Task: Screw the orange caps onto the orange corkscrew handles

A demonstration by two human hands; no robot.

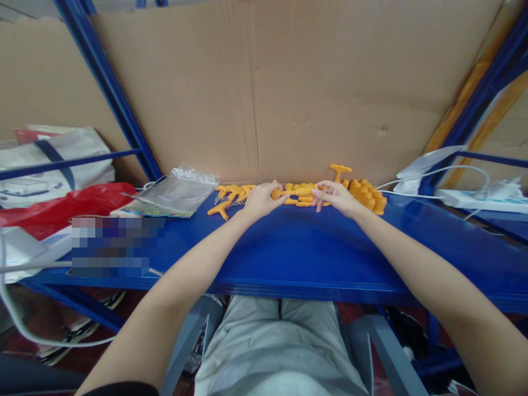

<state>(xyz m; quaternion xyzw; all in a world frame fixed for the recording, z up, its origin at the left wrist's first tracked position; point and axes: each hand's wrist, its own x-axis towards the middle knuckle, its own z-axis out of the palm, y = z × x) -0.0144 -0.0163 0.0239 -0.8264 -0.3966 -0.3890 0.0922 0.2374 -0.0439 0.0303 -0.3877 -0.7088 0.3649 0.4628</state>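
Presumably, arranging step is underway: beside left end of yellow pile (302,193), yellow piece (276,194) is pinched by nearly closed left hand (259,200); at pile's right end, right hand (335,196) is half-curled, hold cannot be told. Next, careful fingertip placing is likely needed.

Heap of elongated orange pieces (304,190), lying flat. Round-ended orange piece (276,194), held, at heap's 9 o'clock. Chained T-pieces (234,193) farther 9. Upright T-piece (340,169), 2 o'clock. Orange stack (366,196), 3.
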